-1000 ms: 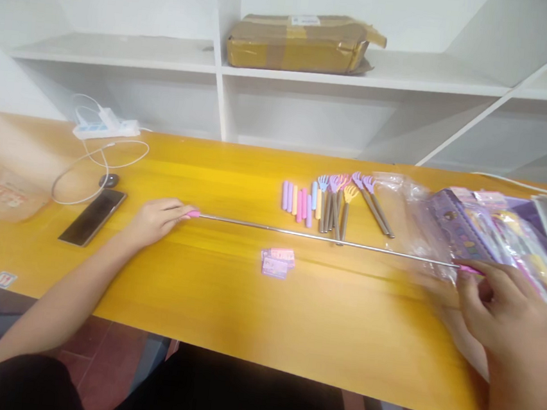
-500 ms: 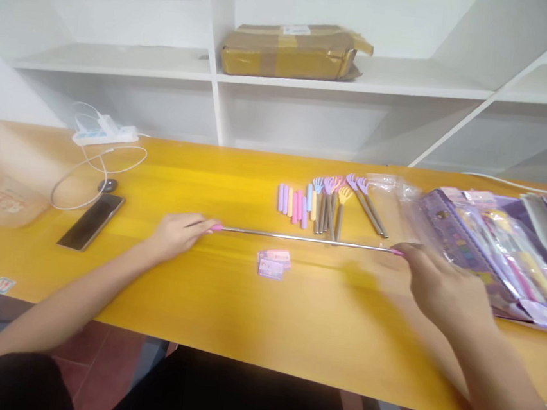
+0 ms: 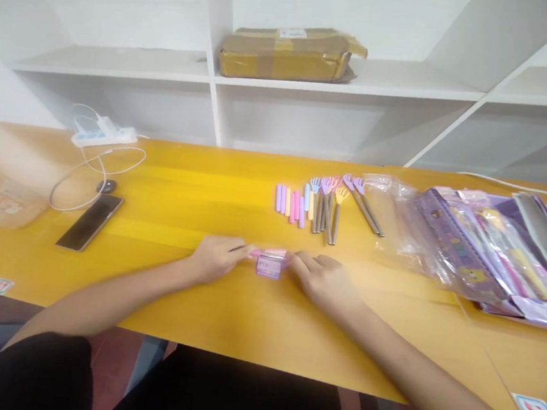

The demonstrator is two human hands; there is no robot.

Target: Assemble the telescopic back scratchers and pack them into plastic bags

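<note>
My left hand [image 3: 220, 256] and my right hand [image 3: 322, 279] are close together over the table, fingers closed on opposite ends of a telescopic back scratcher [image 3: 273, 254]. Only a short stretch of its metal rod and some pink shows between them; the fingers cover its ends. Just under it lie small purple and pink printed cards [image 3: 268, 268], partly hidden. Beyond my hands are several claw-headed back scratcher pieces [image 3: 329, 213] with metal tubes. A row of pastel handle sleeves [image 3: 293, 204] lies to their left.
On the right, a purple display box [image 3: 470, 275] holds packaged items, with clear plastic bags [image 3: 393, 210] beside it. A phone [image 3: 89, 223], a white cable and a power strip [image 3: 104, 137] lie left. A taped carton [image 3: 287, 58] sits on the white shelf behind the table.
Both hands have moved inward toward each other, and the long extended rod has slid down to a short length. It is now lower, over the cards.
</note>
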